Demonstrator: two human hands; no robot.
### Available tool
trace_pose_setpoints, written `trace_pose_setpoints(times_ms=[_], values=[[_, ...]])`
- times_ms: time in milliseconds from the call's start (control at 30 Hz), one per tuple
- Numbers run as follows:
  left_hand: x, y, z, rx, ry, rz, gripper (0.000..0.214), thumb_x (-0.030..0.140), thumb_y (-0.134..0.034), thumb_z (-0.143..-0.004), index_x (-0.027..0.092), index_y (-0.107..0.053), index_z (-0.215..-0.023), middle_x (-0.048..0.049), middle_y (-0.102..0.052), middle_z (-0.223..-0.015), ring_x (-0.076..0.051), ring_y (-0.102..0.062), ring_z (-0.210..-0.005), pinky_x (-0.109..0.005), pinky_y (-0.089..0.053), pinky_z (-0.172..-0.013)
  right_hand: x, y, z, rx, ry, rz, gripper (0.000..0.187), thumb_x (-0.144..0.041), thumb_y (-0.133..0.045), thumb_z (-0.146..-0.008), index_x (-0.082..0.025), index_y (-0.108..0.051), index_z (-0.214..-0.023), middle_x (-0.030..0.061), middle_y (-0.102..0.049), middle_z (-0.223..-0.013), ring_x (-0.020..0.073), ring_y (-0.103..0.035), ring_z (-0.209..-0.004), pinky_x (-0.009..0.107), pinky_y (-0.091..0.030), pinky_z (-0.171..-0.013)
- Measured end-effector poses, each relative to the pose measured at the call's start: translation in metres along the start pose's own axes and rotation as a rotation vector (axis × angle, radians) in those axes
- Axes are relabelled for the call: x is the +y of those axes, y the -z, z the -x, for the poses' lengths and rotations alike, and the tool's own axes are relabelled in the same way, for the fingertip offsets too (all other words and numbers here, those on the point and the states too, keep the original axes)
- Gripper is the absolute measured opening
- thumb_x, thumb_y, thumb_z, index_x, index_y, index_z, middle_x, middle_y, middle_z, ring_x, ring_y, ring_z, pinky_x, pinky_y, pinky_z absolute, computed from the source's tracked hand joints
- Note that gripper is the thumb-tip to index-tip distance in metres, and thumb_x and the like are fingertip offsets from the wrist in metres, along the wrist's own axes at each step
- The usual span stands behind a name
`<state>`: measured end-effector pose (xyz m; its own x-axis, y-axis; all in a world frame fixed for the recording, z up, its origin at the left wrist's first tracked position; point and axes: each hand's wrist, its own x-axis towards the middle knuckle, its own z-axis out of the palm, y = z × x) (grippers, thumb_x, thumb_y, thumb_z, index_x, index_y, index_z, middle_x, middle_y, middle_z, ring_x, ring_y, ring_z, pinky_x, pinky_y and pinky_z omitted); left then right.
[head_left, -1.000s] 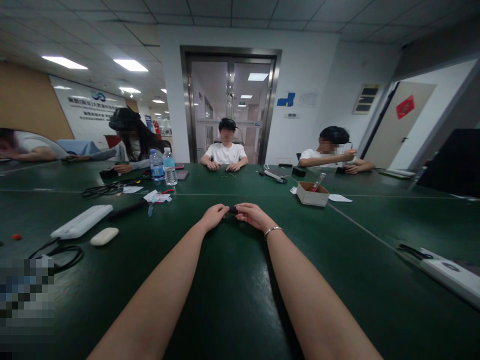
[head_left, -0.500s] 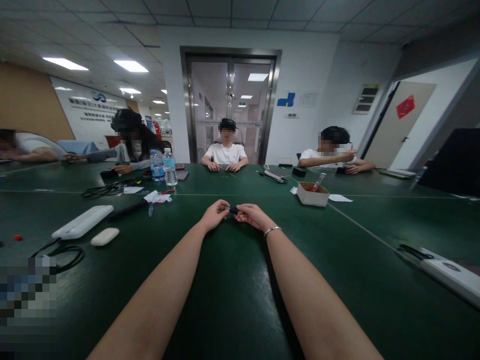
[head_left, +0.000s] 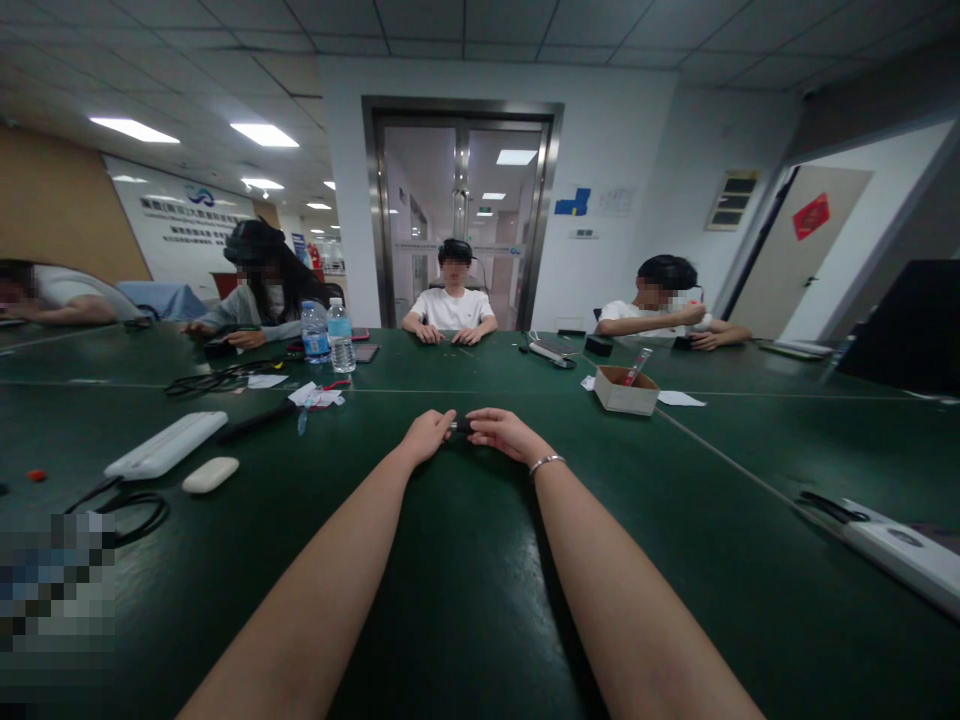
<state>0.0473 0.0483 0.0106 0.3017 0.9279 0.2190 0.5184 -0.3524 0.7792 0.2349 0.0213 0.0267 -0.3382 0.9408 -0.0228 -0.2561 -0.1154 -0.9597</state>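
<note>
Between my two hands is a small black object (head_left: 463,426) with a short silvery part at its left end; it is too small to name its kind. My left hand (head_left: 429,437) pinches the silvery end between thumb and fingers. The fingertips of my right hand (head_left: 511,433) close on the black end, its fingers fairly straight and a metal bracelet (head_left: 547,463) round the wrist. Both hands are low over the green table (head_left: 457,560), near its middle seam.
To the left lie a white power bank (head_left: 166,444), a white oval case (head_left: 211,475) and black cables. Two water bottles (head_left: 340,338) stand farther off. A small open box (head_left: 627,391) is at right, a white device (head_left: 904,545) at the right edge. Several people sit around the table.
My left fingers have shifted on the silvery end, and my right fingers have straightened along the black end. The object has moved slightly left and down. Across the table at right, a person's raised hand has moved.
</note>
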Motion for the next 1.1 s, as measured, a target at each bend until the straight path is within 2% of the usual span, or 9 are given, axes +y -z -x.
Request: trace_pose_setpoints(times_ms=[133,267,400,500,633,833,1100], values=[[-0.0012,0.0004,-0.0018,-0.010,0.030,0.017,0.057,0.065,-0.029,-0.078,0.016,-0.055,-0.066,-0.0024,-0.056,-0.060,-0.016,-0.052,-0.056,-0.028,-0.037,-0.058,-0.0002,0.0002,0.0010,-0.016,0.010,-0.013,0.023,0.006,-0.061,-0.072,-0.007,-0.060,-0.092,0.0077,-0.063,-0.081,0.0154,-0.065,-0.069,0.023,-0.056,-0.068],[-0.0032,-0.0011,-0.0039,-0.028,0.022,0.036,0.059,0.065,-0.028,-0.078,0.015,-0.056,-0.063,-0.0038,-0.057,-0.061,-0.016,-0.052,-0.058,-0.028,-0.039,-0.061,0.0003,0.0006,0.0008,-0.007,0.012,-0.023,0.024,0.005,-0.062,-0.071,-0.009,-0.060,-0.090,0.0065,-0.063,-0.082,0.0148,-0.065,-0.068,0.023,-0.056,-0.068],[-0.0011,-0.0031,-0.0023,-0.054,0.014,0.170,0.051,0.061,-0.034,-0.078,0.015,-0.057,-0.082,-0.0051,-0.061,-0.081,-0.016,-0.055,-0.068,-0.026,-0.040,-0.059,-0.0002,-0.0006,0.0002,0.059,0.005,-0.053,0.020,0.003,-0.062,-0.074,-0.009,-0.058,-0.090,0.0081,-0.063,-0.080,0.0146,-0.065,-0.062,0.022,-0.057,-0.061],[0.0011,-0.0034,-0.0002,-0.049,-0.024,0.213,0.039,0.053,-0.045,-0.077,0.018,-0.054,-0.090,-0.0032,-0.061,-0.086,-0.014,-0.055,-0.070,-0.024,-0.041,-0.059,-0.0011,-0.0016,0.0005,0.091,0.011,-0.067,0.016,0.001,-0.061,-0.076,-0.008,-0.058,-0.090,0.0092,-0.063,-0.078,0.0152,-0.065,-0.059,0.022,-0.057,-0.058],[-0.0003,-0.0030,-0.0013,-0.065,-0.044,0.167,0.035,0.049,-0.045,-0.077,0.017,-0.055,-0.085,-0.0027,-0.060,-0.083,-0.014,-0.055,-0.069,-0.024,-0.040,-0.060,-0.0022,-0.0022,0.0015,0.073,0.003,-0.048,0.017,0.001,-0.062,-0.076,-0.007,-0.058,-0.091,0.0085,-0.063,-0.074,0.0159,-0.065,-0.060,0.022,-0.057,-0.057],[-0.0057,-0.0021,-0.0045,-0.033,-0.009,0.056,0.052,0.061,-0.032,-0.078,0.016,-0.055,-0.063,-0.0017,-0.055,-0.062,-0.015,-0.050,-0.058,-0.026,-0.038,-0.060,-0.0027,-0.0025,0.0023,0.034,0.001,-0.031,0.021,0.004,-0.060,-0.075,-0.007,-0.059,-0.093,0.0086,-0.064,-0.078,0.0150,-0.065,-0.061,0.021,-0.057,-0.058],[-0.0011,-0.0004,-0.0023,-0.042,0.019,0.036,0.061,0.067,-0.028,-0.077,0.015,-0.059,-0.067,-0.0024,-0.055,-0.059,-0.016,-0.050,-0.055,-0.027,-0.036,-0.057,-0.0008,-0.0001,0.0012,0.015,0.011,-0.036,0.021,0.003,-0.061,-0.075,-0.008,-0.060,-0.093,0.0090,-0.064,-0.082,0.0144,-0.065,-0.063,0.023,-0.057,-0.062]])
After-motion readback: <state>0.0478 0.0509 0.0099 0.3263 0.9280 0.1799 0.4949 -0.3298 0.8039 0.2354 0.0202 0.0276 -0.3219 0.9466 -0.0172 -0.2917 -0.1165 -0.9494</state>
